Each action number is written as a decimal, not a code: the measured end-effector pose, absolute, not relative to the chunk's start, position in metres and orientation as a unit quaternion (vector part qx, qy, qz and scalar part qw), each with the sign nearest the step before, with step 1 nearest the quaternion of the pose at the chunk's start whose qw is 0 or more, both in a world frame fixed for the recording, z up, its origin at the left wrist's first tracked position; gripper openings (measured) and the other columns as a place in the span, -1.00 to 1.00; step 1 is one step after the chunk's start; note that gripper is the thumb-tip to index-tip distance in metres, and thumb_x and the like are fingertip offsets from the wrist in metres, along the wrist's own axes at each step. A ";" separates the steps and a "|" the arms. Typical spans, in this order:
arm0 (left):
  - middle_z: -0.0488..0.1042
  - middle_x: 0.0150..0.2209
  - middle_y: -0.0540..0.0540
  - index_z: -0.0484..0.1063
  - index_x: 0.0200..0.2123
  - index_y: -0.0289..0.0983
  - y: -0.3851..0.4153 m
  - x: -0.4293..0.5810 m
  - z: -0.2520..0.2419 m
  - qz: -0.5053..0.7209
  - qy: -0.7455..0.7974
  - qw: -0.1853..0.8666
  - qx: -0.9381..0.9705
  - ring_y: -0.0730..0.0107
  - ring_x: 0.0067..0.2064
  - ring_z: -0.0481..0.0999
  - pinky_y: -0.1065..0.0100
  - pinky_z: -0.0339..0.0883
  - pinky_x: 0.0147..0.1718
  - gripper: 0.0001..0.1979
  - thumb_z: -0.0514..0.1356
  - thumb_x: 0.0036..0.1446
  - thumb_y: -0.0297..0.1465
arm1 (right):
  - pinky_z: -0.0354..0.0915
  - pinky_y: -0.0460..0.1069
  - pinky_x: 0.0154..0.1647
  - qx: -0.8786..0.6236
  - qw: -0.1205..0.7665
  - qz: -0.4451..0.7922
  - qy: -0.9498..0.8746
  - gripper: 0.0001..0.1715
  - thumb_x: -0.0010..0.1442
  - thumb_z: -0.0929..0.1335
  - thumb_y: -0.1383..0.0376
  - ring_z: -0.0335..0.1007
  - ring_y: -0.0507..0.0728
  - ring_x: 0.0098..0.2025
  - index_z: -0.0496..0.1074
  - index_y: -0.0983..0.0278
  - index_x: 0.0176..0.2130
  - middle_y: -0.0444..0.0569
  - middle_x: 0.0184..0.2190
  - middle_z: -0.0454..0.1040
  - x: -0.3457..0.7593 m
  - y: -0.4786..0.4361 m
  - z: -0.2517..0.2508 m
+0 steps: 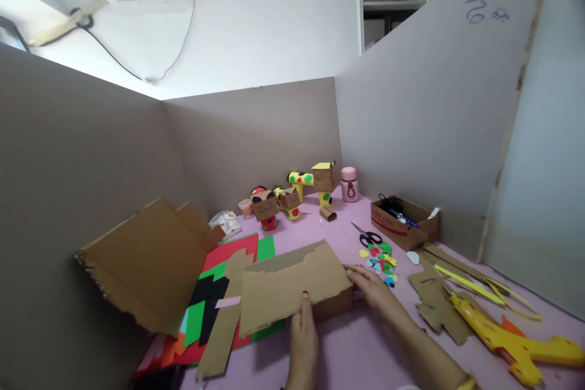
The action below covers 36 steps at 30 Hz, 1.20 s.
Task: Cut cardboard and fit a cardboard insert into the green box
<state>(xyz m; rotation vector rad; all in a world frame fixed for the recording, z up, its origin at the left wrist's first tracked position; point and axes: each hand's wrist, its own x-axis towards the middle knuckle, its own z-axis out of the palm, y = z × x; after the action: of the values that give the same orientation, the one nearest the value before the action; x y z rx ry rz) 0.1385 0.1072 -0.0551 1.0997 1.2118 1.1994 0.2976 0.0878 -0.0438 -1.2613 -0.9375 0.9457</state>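
Observation:
A torn sheet of brown corrugated cardboard [287, 280] lies tilted on the pink table [365, 353], partly folded over a lower flap. My left hand [301, 335] grips its near edge, thumb on top and fingers under. My right hand [372, 286] holds the right edge of the same sheet, fingers curled around it. A narrow cardboard strip [219, 335] lies just left of the sheet, over red, green and black coloured paper [214, 298].
A big cardboard flap [146, 262] leans at the left wall. Cardboard-and-tube animal figures [292, 195], a pink bottle [350, 184], scissors [368, 236], small paper cut-outs [379, 259], a supply box [404, 219], cardboard scraps and a yellow glue gun [512, 341] stand right. Partition walls enclose the table.

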 end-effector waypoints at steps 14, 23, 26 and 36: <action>0.49 0.00 -0.27 0.47 -0.17 -0.43 0.105 0.136 -0.052 0.490 0.492 0.536 0.481 0.19 0.26 0.17 0.25 -0.18 0.27 -0.67 0.03 0.20 -0.33 | 0.10 -0.08 -0.51 -0.530 0.645 0.380 -0.397 -0.72 0.05 0.37 0.16 0.16 -0.02 -0.56 0.25 0.25 -0.52 -0.28 -0.60 0.22 0.297 0.097 -0.061; 0.40 0.09 -0.31 0.42 -0.08 -0.44 0.113 0.139 -0.057 0.508 0.506 0.547 0.432 0.21 0.24 0.21 0.29 -0.07 0.24 -0.67 0.07 0.16 -0.35 | 0.30 0.03 -0.19 -0.520 0.633 0.445 -0.362 -0.62 0.04 0.25 0.11 0.47 0.21 -0.19 0.47 0.22 -0.21 -0.08 -0.30 0.59 0.287 0.091 -0.049; 0.47 0.01 -0.33 0.45 -0.14 -0.45 0.116 0.142 -0.059 0.518 0.507 0.553 0.410 0.18 0.22 0.25 0.26 -0.05 0.24 -0.68 0.07 0.15 -0.35 | 0.29 0.05 -0.11 -0.509 0.625 0.451 -0.383 -0.62 0.01 0.27 0.12 0.46 0.23 -0.13 0.52 0.23 -0.24 -0.06 -0.28 0.61 0.288 0.090 -0.045; 0.41 0.08 -0.28 0.37 -0.06 -0.42 0.111 0.142 -0.055 0.546 0.486 0.570 0.375 0.23 0.19 0.28 0.27 0.07 0.19 -0.67 0.04 0.17 -0.36 | 0.22 0.08 0.04 -0.491 0.646 0.443 -0.382 -0.62 0.02 0.30 0.09 0.41 0.25 -0.05 0.57 0.24 -0.28 -0.04 -0.21 0.60 0.287 0.088 -0.046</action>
<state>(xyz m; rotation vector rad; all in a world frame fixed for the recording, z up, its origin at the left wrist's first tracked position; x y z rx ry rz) 0.1423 0.1114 -0.0548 0.8812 1.1421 1.2813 0.2869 0.0875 -0.0461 -1.1166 -0.8683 1.0077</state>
